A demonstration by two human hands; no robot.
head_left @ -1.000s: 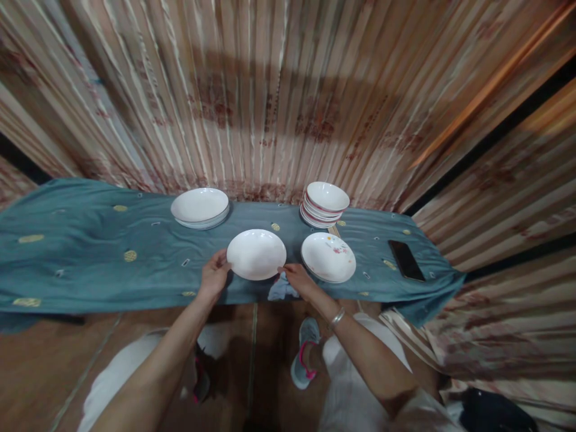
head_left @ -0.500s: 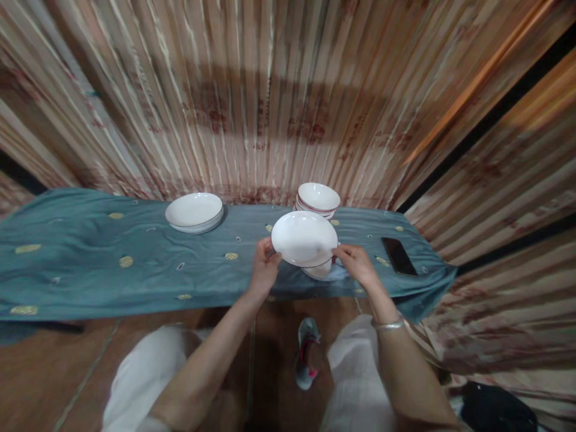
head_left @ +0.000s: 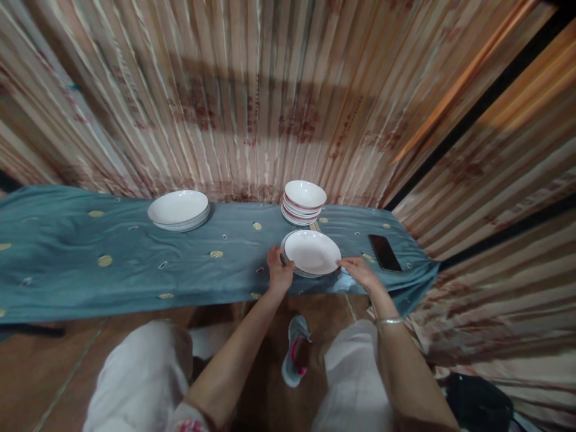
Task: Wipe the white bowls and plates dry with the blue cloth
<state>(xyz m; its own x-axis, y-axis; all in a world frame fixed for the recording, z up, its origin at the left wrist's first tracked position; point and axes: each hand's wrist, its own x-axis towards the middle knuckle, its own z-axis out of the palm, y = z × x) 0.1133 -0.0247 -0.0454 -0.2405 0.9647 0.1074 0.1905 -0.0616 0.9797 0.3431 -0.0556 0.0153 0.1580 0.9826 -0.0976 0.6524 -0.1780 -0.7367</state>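
Observation:
A white plate (head_left: 312, 252) with a thin dark rim lies tilted on top of other plates near the table's front edge. My left hand (head_left: 279, 269) grips the left side of its rim, thumb on top. On the opposite side, my right hand (head_left: 359, 270) pinches the right edge of the same plate. Under the right hand a light blue cloth (head_left: 343, 280) is partly visible on the table. Just behind the plate stands a stack of white bowls (head_left: 305, 203) with reddish rims.
Another stack of white plates (head_left: 179, 210) sits at the back left of the table. The table has a teal cloth (head_left: 234, 270) with yellow pineapple prints. A black phone (head_left: 384, 252) lies on the right. Pleated curtains (head_left: 216, 120) hang behind, and a dark pole (head_left: 477, 114) slants at right.
The plate has come down from in front of the bowls onto the plates below, with both hands still on its rim. The whole view has shifted slightly.

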